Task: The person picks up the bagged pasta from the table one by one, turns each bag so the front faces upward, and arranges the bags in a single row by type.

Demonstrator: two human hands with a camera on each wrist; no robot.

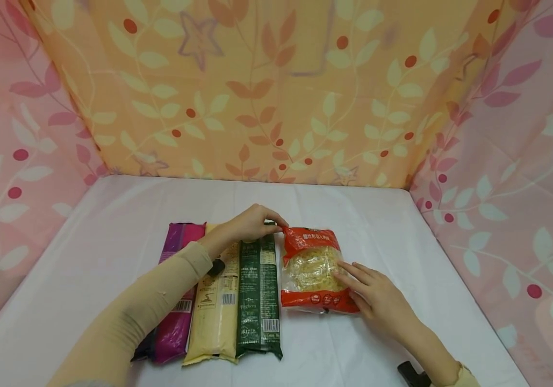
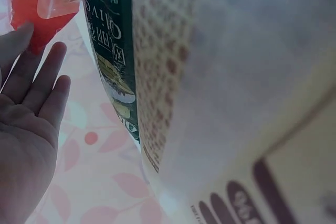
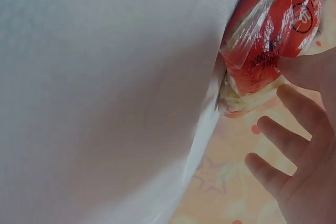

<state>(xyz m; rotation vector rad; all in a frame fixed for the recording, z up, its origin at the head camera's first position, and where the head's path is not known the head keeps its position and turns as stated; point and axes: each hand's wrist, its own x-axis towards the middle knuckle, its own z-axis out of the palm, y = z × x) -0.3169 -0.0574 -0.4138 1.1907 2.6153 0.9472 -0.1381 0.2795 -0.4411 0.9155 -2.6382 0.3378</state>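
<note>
A red and clear bag of pasta [image 1: 312,269] lies on the white table, pale yellow pieces showing through its window. My left hand [image 1: 252,223] reaches across the long packs and pinches the bag's top left corner between thumb and fingers, as the left wrist view shows. Against the bag's lower right side rests my right hand [image 1: 380,298], its fingers extended and spread. Just left of the bag is a green spaghetti pack [image 1: 259,290]. Beside that lie a cream pack [image 1: 215,328] and a purple pack [image 1: 172,338], both partly covered by my left forearm.
The white tabletop [image 1: 353,209] is enclosed by patterned cloth: an orange one [image 1: 257,107] at the back and pink ones [image 1: 10,161] at the sides. A black wrist device [image 1: 413,374] sits by my right wrist.
</note>
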